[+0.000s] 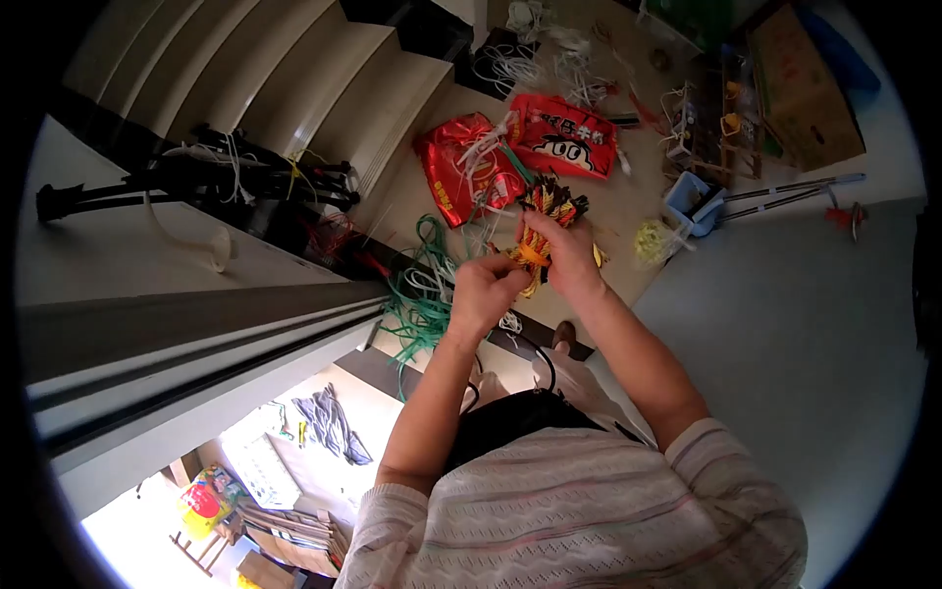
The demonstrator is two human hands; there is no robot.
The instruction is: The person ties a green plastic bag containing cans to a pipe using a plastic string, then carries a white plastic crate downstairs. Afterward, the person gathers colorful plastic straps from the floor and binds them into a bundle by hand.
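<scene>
A bundle of yellow, red and black cord point(551, 201) is gathered in front of me, with an orange band point(533, 255) wrapped around its middle. My right hand point(569, 253) is closed around the bundle, its thumb lying along the near side. On the other side, my left hand point(484, 293) is closed, fingertips pinched together at the band's edge; the exact part of the band between them is hidden. Just beyond the bundle lie two red plastic bags point(562, 137), one with a cartoon face. Loose green strapping point(422, 312) is piled on the floor to the left of my left hand.
Stairs point(294, 79) rise at upper left, beside dark folded poles point(196, 182). White cords point(510, 67) lie scattered beyond the bags. To the right are a light-blue dustpan point(693, 201), a cardboard box point(807, 93) and a grey wall or panel point(785, 304). A grey cloth point(334, 424) lies at lower left.
</scene>
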